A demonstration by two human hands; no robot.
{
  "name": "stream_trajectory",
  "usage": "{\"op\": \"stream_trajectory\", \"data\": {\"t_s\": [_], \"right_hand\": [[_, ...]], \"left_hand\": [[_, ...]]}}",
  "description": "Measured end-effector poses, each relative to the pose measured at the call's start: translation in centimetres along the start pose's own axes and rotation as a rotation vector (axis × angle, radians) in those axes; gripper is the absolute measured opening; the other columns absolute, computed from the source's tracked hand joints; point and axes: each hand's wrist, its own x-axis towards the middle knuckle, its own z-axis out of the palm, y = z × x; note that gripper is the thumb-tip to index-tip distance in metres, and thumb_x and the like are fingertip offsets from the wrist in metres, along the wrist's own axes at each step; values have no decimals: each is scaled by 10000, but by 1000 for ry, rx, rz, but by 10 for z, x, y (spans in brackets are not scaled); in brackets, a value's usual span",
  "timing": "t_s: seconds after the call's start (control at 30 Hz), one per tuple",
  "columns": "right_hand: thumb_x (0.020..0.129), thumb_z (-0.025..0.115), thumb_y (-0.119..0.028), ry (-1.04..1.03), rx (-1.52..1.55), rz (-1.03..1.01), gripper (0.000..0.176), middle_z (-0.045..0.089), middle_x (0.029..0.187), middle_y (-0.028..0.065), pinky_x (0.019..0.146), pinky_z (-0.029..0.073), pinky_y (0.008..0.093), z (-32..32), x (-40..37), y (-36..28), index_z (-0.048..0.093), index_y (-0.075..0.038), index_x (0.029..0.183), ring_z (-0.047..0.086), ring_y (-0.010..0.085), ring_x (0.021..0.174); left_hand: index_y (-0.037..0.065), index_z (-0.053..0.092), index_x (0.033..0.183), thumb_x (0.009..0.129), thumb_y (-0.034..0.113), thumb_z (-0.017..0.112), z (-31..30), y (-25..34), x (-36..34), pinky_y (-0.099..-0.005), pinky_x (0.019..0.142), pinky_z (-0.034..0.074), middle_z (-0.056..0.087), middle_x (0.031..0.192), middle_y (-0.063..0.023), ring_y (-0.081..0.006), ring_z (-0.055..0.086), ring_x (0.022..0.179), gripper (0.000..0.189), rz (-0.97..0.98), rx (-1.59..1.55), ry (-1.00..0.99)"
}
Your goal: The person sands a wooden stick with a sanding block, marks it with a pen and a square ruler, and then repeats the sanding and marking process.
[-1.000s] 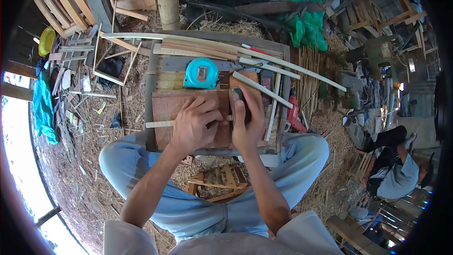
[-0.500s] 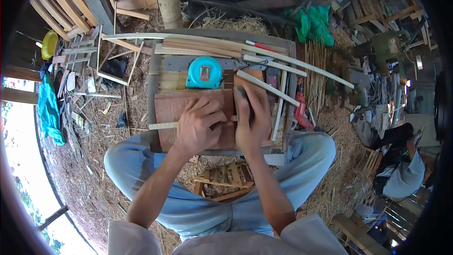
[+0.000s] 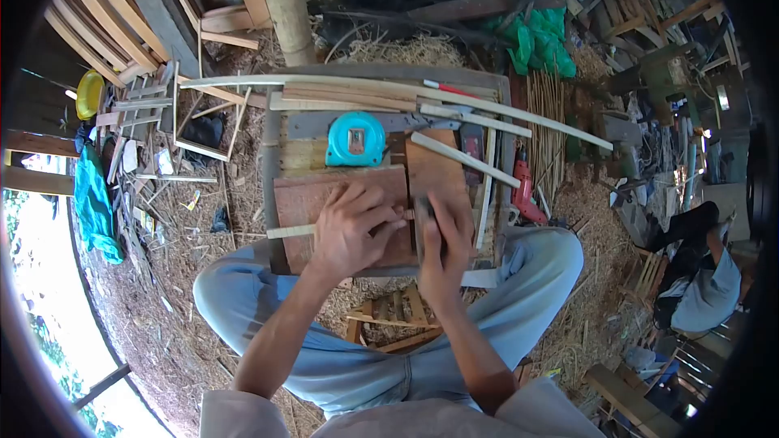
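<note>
My left hand [image 3: 350,227] is closed round a thin pale wooden strip [image 3: 290,231], which lies across a reddish-brown board [image 3: 296,195] and sticks out past its left edge. In my right hand [image 3: 448,247], a dark, flat, thin tool [image 3: 425,219] stands on edge at the strip's right end. Its exact kind is hard to make out, partly hidden by the fingers. A second brown board [image 3: 434,164] sits beyond that hand. Just past the first board rests a turquoise tape measure [image 3: 355,139].
Long wooden strips [image 3: 349,91] and a red-handled tool [image 3: 450,88] lie along the bench's far side. A red power drill [image 3: 526,191] is at the right. Wood shavings cover the floor. Another person [image 3: 704,292] sits at far right.
My right hand has moved toward my body with the dark tool, along the right end of the strip. My left hand keeps its hold. The whole view has shifted slightly.
</note>
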Motion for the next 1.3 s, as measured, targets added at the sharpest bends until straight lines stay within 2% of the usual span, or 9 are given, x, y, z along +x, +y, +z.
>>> {"op": "stream_trajectory", "data": {"t_s": [0.13,0.23,0.37,0.53,0.9,0.97,1.07,1.23,1.3], "right_hand": [[1024,529,-171,-112,308,285,343,632,1217,174,1048,421,423,16,51,-25,642,15,1289,587,313,1184],[1028,531,-170,-31,76,26,331,629,1205,149,999,433,377,3,-1,7,639,-43,1314,597,292,1146],[1024,517,-154,-74,185,219,331,612,1167,186,963,435,411,19,44,-15,647,-10,1292,590,337,1094],[1031,527,-190,-83,42,129,351,599,1193,194,963,432,409,-5,-11,-8,634,-11,1314,578,340,1068],[1046,500,-229,-18,34,74,366,595,1209,200,974,426,432,7,-5,0,631,-18,1315,566,347,1131],[997,564,-118,-8,55,115,346,623,1156,189,954,440,434,12,16,-4,641,-67,1330,606,324,1063],[989,575,-136,-51,-122,34,342,662,1152,129,1003,356,401,4,8,-5,658,-122,1321,619,278,1069],[994,554,-147,28,-142,54,344,666,1183,107,988,348,434,14,15,-1,654,-137,1322,614,271,1091],[995,554,-157,-89,-50,85,342,670,1181,108,997,338,442,13,26,-3,655,-138,1321,604,282,1125]], "left_hand": [[98,691,758,687,152,808,-4,-2,0,-421,776,488,586,854,-21,-240,606,918,147,10,47,-24],[92,686,760,670,114,785,-3,1,0,-415,778,489,588,862,-23,-240,605,923,135,10,14,4],[105,698,781,698,162,816,-1,-2,-1,-411,773,488,561,831,-20,-229,593,894,154,31,25,0],[111,700,778,691,141,810,-3,-2,0,-419,765,482,567,838,-19,-230,587,882,144,21,13,15],[121,697,784,691,166,813,3,0,-3,-412,767,488,563,829,-18,-233,593,880,155,21,1,29],[117,700,794,689,168,815,-1,-1,-1,-415,769,489,563,829,-20,-234,594,883,164,35,29,13],[110,688,775,696,166,811,-1,3,-3,-411,779,486,562,828,-21,-239,594,887,157,15,13,2],[107,678,770,698,162,807,2,2,-2,-413,786,480,555,826,-21,-237,592,894,158,29,14,10],[108,686,781,694,158,809,-1,0,-2,-417,782,477,551,821,-21,-235,589,888,159,10,36,-11]]}}
